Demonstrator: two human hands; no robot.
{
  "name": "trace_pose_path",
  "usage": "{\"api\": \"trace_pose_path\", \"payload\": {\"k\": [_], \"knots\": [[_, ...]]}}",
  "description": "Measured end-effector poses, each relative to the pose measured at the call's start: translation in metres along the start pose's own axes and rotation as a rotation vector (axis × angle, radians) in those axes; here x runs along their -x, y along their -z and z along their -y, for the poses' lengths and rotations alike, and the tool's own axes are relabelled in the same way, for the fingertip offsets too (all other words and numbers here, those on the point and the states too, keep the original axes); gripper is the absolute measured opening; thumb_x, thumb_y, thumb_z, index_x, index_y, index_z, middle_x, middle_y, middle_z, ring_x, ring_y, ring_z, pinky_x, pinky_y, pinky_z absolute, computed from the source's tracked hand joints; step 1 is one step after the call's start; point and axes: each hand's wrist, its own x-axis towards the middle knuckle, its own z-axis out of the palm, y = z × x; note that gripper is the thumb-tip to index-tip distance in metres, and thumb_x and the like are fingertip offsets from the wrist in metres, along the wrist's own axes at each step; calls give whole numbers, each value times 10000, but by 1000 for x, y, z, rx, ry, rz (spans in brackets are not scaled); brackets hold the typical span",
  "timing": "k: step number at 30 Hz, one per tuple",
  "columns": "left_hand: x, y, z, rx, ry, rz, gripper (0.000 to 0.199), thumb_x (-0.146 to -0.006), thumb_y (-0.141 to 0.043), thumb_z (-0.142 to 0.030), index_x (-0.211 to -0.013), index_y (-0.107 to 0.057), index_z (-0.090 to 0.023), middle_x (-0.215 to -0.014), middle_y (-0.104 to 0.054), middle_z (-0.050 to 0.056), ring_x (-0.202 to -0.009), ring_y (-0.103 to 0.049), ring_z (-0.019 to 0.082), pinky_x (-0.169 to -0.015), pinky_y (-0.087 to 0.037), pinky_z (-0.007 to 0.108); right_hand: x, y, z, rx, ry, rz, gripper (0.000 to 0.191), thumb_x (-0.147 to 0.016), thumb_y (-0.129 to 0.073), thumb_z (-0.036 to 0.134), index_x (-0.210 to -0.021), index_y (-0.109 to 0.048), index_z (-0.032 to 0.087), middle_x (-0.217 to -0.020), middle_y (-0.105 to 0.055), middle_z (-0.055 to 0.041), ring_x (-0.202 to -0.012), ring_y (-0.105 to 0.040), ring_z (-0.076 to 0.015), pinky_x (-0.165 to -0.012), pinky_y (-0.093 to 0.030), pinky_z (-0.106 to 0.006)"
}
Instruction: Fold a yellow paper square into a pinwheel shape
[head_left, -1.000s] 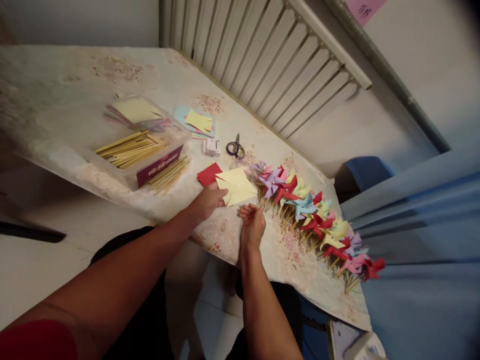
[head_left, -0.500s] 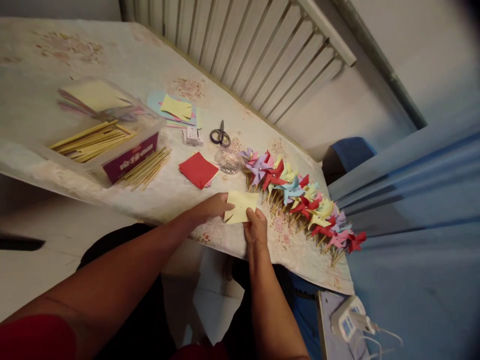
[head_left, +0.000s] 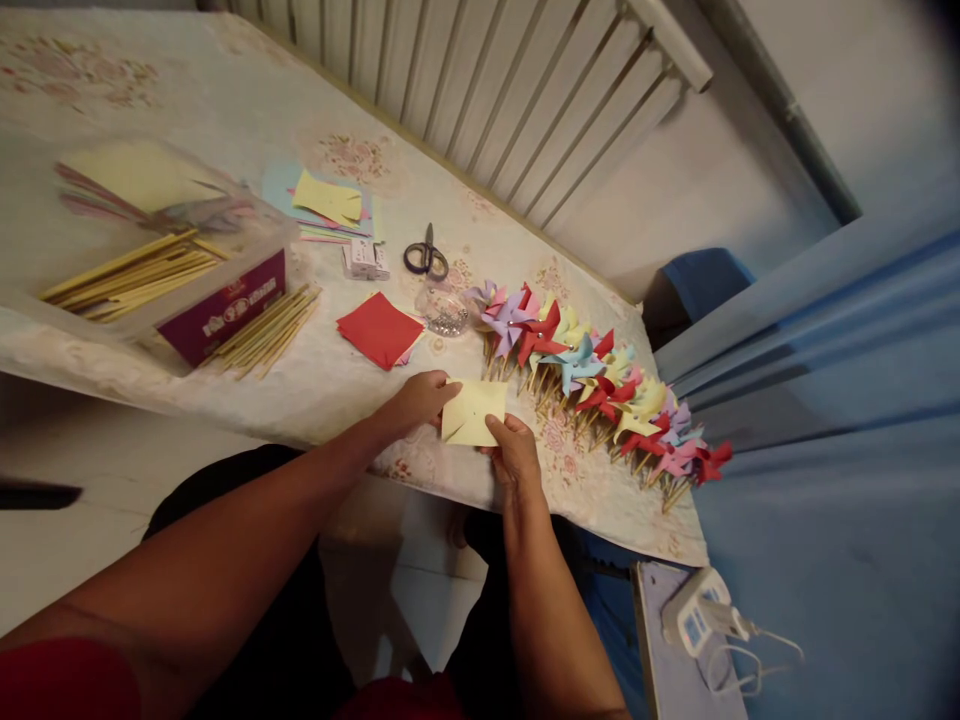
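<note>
A square of yellow paper [head_left: 474,418] with slits near its corners is held flat over the table's front edge. My left hand [head_left: 424,400] pinches it at the upper left corner, and my right hand [head_left: 516,450] grips its right side with the thumb on top. Just behind my left hand lies a stack of red paper squares [head_left: 379,330]. A clear dish of small metal pins [head_left: 447,312] sits beyond the paper. To the right stand rows of finished paper pinwheels [head_left: 577,365] on sticks, in red, yellow, blue, pink and purple.
Scissors [head_left: 426,258], a small white box [head_left: 364,260] and cut coloured papers [head_left: 327,200] lie farther back. At left are a clear plastic box [head_left: 259,275] holding sticks and loose sticks [head_left: 266,332]. A power strip [head_left: 694,615] is at lower right.
The view has shifted slightly. My left thumb has moved from the paper's left edge to its upper left corner; both hands still hold the paper.
</note>
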Motion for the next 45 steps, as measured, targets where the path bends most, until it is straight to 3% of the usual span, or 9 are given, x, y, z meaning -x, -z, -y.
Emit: {"api": "trace_pose_path", "payload": {"k": [5, 10, 12, 15, 17, 21, 28, 34, 45], "knots": [[1, 9, -1, -442, -221, -111, 136, -755, -682, -236, -656, -598, -195, -602, -603, 18, -604, -581, 186, -615, -454, 283, 15, 10, 5, 449, 23, -13, 239, -715, -760, 377, -817, -708, 167, -598, -660, 4, -475, -559, -130, -423, -458, -236], [5, 16, -7, -901, -445, -264, 101, -860, -570, -254, -797, -605, -184, -826, -668, 83, -826, -617, 231, -763, -440, 326, 31, 21, 17, 1093, 603, -227, 253, -888, -595, 344, -1028, -712, 168, -904, -726, -102, -889, -677, -233, -853, -554, -401], [6, 17, -11, -945, -447, -283, 138, -891, -492, -232, -842, -610, -179, -856, -680, 87, -828, -615, 223, -759, -436, 325, 32, 16, 19, 1173, 796, -177, 356, -981, -426, 316, -1188, -652, 135, -1166, -690, -164, -1133, -635, -248, -1014, -495, -456], [6, 19, -15, -926, -482, -318, 194, -905, -434, -224, -853, -616, -180, -796, -675, 69, -770, -600, 202, -728, -429, 314, 28, -2, 8, 1270, 944, 66, 501, -1017, -366, 333, -1456, -427, 99, -1507, -455, -198, -1459, -359, -246, -1170, -364, -478], [6, 21, -15, -885, -509, -347, 207, -904, -431, -232, -844, -622, -179, -753, -665, 58, -730, -588, 190, -703, -423, 306, 25, -15, -6, 1395, 956, 236, 633, -1001, -430, 393, -1527, -298, 66, -1588, -320, -215, -1535, -169, -268, -1214, -288, -503], [3, 25, -12, -797, -513, -383, 214, -894, -445, -250, -823, -631, -171, -709, -650, 42, -660, -559, 170, -655, -409, 295, 22, -27, -28, 1629, 899, 394, 805, -947, -526, 520, -1516, -295, -1, -1610, -226, -270, -1543, -63, -344, -1233, -175, -572], [6, 23, -6, -776, -571, -357, 201, -884, -457, -242, -841, -639, -167, -727, -654, 44, -685, -574, 172, -685, -438, 298, 21, -29, -23, 1692, 862, 375, 842, -955, -456, 597, -1519, -293, -7, -1624, -190, -262, -1542, -67, -351, -1230, -149, -576], [27, 20, 22, -901, -747, -358, 221, -913, -422, -217, -879, -634, -164, -868, -678, 92, -834, -609, 208, -796, -492, 337, 20, -31, -24, 1699, 871, 370, 839, -963, -436, 598, -1517, -296, -16, -1617, -215, -261, -1530, -126, -365, -1231, -141, -559], [40, 31, 51, -1191, -932, -235, 342, -970, -393, -259, -1183, -637, -149, -1094, -667, 126, -1024, -550, 250, -964, -454, 432, 30, -19, -37, 1602, 927, 306, 836, -958, -447, 601, -1499, -322, -24, -1594, -257, -286, -1517, -173, -374, -1207, -195, -566]]}}
